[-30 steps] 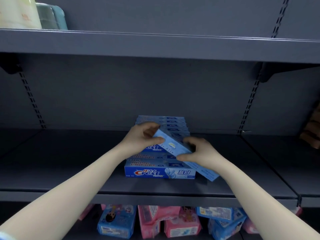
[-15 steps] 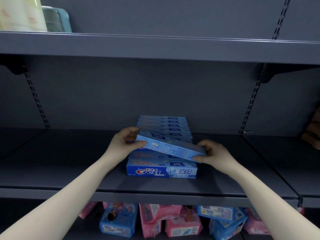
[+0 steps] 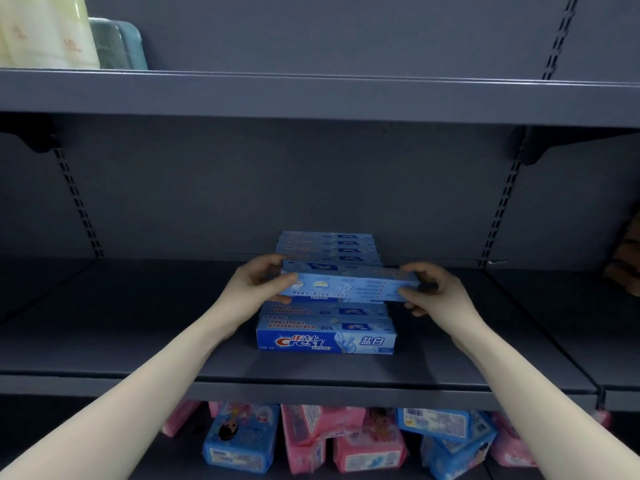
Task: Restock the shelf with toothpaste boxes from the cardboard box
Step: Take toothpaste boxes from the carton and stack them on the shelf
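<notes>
Head view: grey metal shelving seen from the front, looking forward and down at both hands.
Held toothpaste box (image 3: 346, 287): light blue, lying level and lengthwise left to right, raised above the row of boxes on the middle shelf (image 3: 138, 341); underside not visible, so contact with the row cannot be told.
Left hand (image 3: 254, 287): grasping the left end of the held box, thumb on the near face, fingers curled over the far side.
Right hand (image 3: 438, 294): grasping the right end of the held box, thumb and fingertips pinching the end.
Shelved toothpaste boxes (image 3: 327, 332): blue Crest cartons lined up one behind another from near the front edge towards the back panel; front carton facing out with logo legible.
Rear stack (image 3: 325, 245): further blue cartons piled behind the held box, close to the back panel.
Upper shelf (image 3: 311, 95): pale yellow pack (image 3: 45, 29) and teal pack (image 3: 119, 45) at far left.
Lower shelf: pink and blue soft packs (image 3: 346, 441) lying jumbled beneath the middle shelf.
Right edge: brown items (image 3: 627, 254), too dark to identify.
</notes>
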Demonstrator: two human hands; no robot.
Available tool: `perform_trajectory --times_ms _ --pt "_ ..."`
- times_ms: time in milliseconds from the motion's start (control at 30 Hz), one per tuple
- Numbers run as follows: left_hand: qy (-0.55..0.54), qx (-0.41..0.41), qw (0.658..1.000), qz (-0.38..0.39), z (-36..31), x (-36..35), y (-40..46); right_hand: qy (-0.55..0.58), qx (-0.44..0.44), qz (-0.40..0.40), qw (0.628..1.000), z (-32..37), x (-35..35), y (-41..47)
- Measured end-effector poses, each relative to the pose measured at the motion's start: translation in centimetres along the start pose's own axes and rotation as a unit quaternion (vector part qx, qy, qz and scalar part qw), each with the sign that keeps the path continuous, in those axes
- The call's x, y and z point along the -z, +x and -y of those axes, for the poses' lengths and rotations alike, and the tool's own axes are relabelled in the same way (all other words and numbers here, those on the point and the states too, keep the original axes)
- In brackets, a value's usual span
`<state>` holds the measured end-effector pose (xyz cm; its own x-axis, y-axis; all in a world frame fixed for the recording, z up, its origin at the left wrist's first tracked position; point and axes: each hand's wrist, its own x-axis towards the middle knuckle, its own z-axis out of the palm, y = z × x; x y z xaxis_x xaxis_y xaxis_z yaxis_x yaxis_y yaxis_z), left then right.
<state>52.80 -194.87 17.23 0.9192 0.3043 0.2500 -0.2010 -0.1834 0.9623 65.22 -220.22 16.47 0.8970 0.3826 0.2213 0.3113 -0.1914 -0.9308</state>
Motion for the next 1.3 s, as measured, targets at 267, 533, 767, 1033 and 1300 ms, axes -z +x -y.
perform_trajectory --times_ms 267,533,767,1033,1300 --pt "-0.007 -0.011 1.0 0.002 -0.4 -0.7 -0.4 0.03 -0.013 -0.082 0.996 0.0 -0.1 0.0" --pt "0.029 -0.052 0.998 -0.014 -0.6 -3.0 -0.3 0.173 -0.039 -0.075 0.981 1.9 -1.2 0.4" --pt "0.064 -0.092 0.993 -0.03 0.1 -5.6 -0.6 0.223 -0.048 -0.005 0.974 4.0 -4.4 -0.1" --pt "0.183 -0.161 0.966 -0.087 1.5 -7.3 -1.1 0.231 -0.042 0.007 0.972 4.5 -7.2 -0.2" --pt "0.239 -0.207 0.948 -0.038 2.6 -7.6 -1.1 0.144 -0.022 -0.026 0.989 3.4 -7.0 0.0"
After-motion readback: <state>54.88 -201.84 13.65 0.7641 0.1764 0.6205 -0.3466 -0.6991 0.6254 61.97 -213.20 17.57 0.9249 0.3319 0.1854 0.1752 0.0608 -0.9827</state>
